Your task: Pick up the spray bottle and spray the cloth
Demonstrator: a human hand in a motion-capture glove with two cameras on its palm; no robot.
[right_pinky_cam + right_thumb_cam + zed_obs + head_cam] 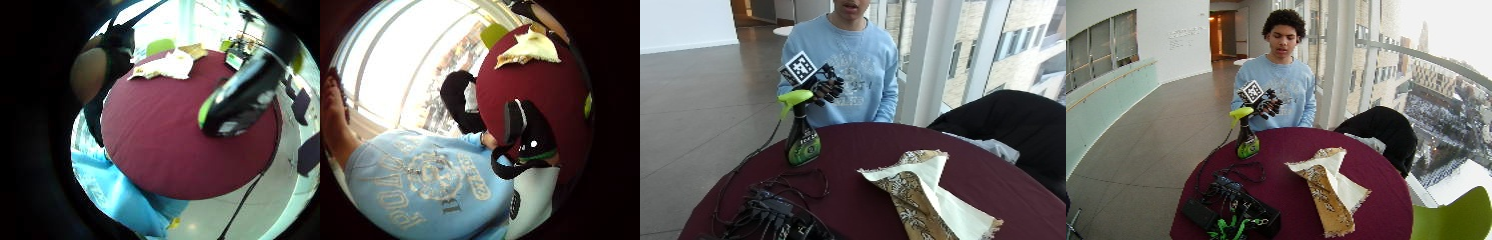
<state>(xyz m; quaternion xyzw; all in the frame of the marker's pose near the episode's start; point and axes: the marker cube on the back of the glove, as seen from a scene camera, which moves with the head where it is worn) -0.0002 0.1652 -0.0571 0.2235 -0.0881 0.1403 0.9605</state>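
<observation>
A dark spray bottle (pixel 802 140) with a lime-green trigger head (pixel 794 97) stands upright on the round maroon table (pixel 853 155), near its left edge. My gloved right hand (pixel 826 89) hovers just beside and behind the green head, fingers loosely curled, not closed round it as far as I can see. In the palm views the bottle (pixel 240 100) (pixel 530 142) looms close to the palm. A crumpled cream and brown patterned cloth (pixel 926 200) lies on the table to the right of the bottle, well apart from it; it also shows in the little finger side palm view (pixel 167 65).
A tangle of black cables and a power box (pixel 773 212) lies at the table's front left. A black jacket (pixel 1003 125) hangs over a chair at the right. A green chair (pixel 1455 215) stands by the window side.
</observation>
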